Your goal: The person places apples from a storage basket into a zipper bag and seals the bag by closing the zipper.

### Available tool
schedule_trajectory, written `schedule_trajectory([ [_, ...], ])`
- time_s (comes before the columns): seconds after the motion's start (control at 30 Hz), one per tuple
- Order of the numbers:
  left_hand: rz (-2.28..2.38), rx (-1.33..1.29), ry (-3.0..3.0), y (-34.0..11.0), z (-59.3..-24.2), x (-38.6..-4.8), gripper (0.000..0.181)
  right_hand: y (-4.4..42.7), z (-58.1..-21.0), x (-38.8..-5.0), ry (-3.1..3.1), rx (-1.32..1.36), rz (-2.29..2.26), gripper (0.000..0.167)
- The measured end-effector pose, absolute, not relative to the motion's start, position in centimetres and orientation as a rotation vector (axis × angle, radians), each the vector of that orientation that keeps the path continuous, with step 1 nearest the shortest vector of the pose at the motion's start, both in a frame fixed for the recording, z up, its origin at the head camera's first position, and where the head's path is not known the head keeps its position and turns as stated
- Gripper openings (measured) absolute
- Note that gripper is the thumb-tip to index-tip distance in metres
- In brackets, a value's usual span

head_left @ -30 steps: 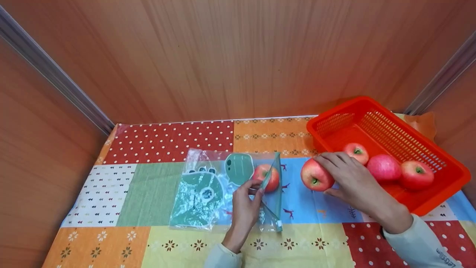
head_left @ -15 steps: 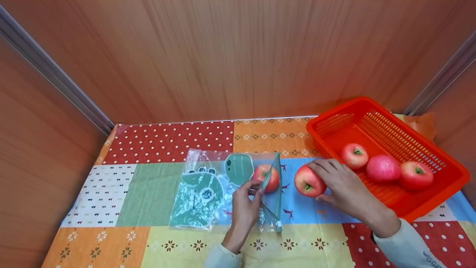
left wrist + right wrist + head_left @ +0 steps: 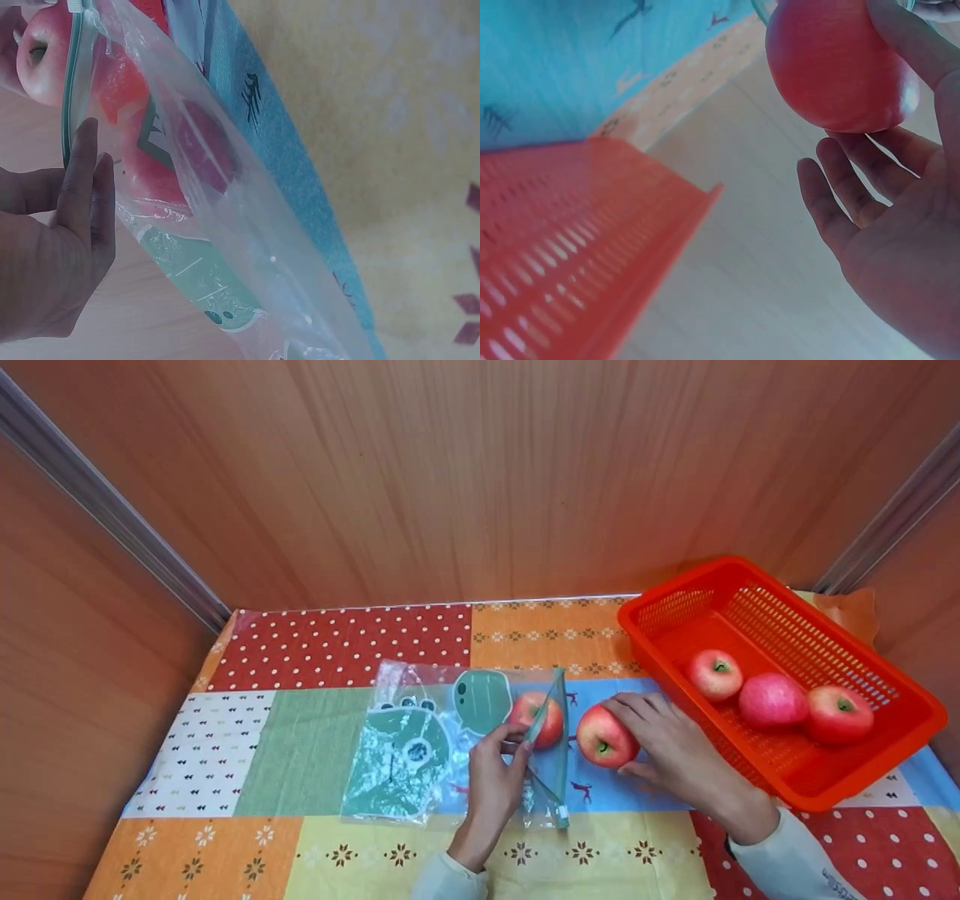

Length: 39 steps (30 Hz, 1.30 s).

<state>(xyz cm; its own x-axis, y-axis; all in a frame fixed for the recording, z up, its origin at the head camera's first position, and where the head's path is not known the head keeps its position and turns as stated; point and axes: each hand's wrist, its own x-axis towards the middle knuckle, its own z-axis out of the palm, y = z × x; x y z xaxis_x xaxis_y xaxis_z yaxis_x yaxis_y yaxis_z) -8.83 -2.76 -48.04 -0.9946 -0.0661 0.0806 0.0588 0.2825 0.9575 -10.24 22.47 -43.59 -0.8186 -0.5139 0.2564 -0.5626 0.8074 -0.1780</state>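
Observation:
A clear zip bag (image 3: 409, 761) with green printed shapes lies on the patchwork cloth, its green slider edge facing right. Inside, close to that mouth, is one apple (image 3: 536, 720). My left hand (image 3: 496, 776) pinches the upper lip of the bag between thumb and fingers and keeps the mouth parted; the left wrist view shows these fingers (image 3: 79, 184) at the green strip. Just right of the mouth, my right hand (image 3: 667, 746) grips a second apple (image 3: 606, 736), stem toward me. In the right wrist view its thumb and fingertips hold that red apple (image 3: 836, 64).
At the right stands a red plastic basket (image 3: 780, 787) with slotted walls, holding three apples (image 3: 772, 701). Wooden panels (image 3: 480, 480) rise behind and at both sides of the cloth (image 3: 337, 637). The white zip slider (image 3: 562, 811) sits at the near end of the bag's edge.
My right hand has carried its apple leftward and slightly nearer me, from beside the basket to close by the bag mouth. The left hand and bag have stayed in place.

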Motion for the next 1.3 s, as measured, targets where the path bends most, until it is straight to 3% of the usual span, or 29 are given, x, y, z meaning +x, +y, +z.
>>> schedule_trajectory([
  [1.3,-1.833,0.061,-2.460,-2.7,-48.1,-8.9,0.021,20.6,-47.1,-10.4,-2.845,0.722,0.614,0.084],
])
